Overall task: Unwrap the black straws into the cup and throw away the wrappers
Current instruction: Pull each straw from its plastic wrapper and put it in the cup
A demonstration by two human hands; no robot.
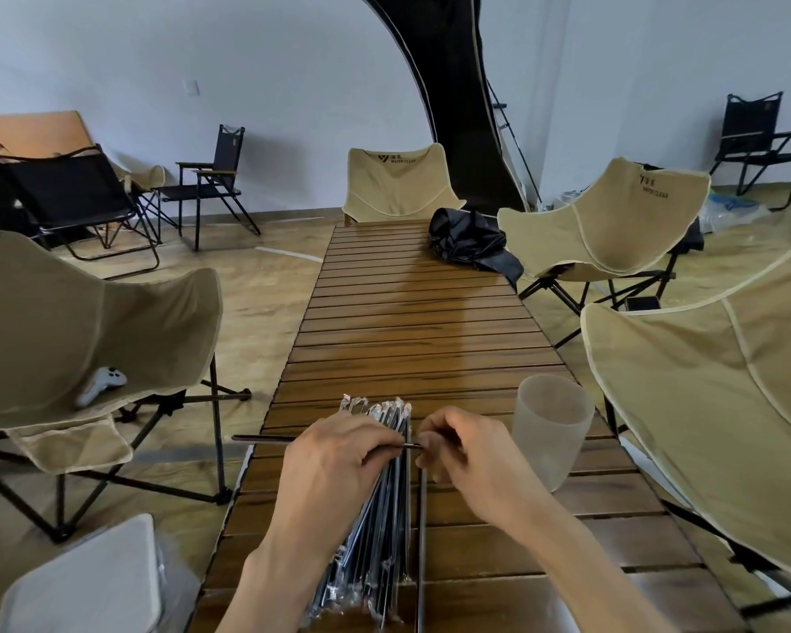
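A pile of black straws in clear wrappers (375, 518) lies lengthwise on the slatted wooden table (412, 322) in front of me. My left hand (339, 463) grips one black straw (266, 439) held sideways above the pile, its end poking out to the left. My right hand (462, 450) pinches the straw's right end, where the clear wrapper sits. A frosted translucent cup (551, 431) stands upright just right of my right hand; I see nothing inside it. One straw (422, 541) lies apart along the pile's right side.
A black bag (469, 242) lies at the table's far right. Beige folding chairs (88, 331) surround the table; the left one holds a white controller (101, 383). A pale bin (88, 582) sits at the lower left beside the table.
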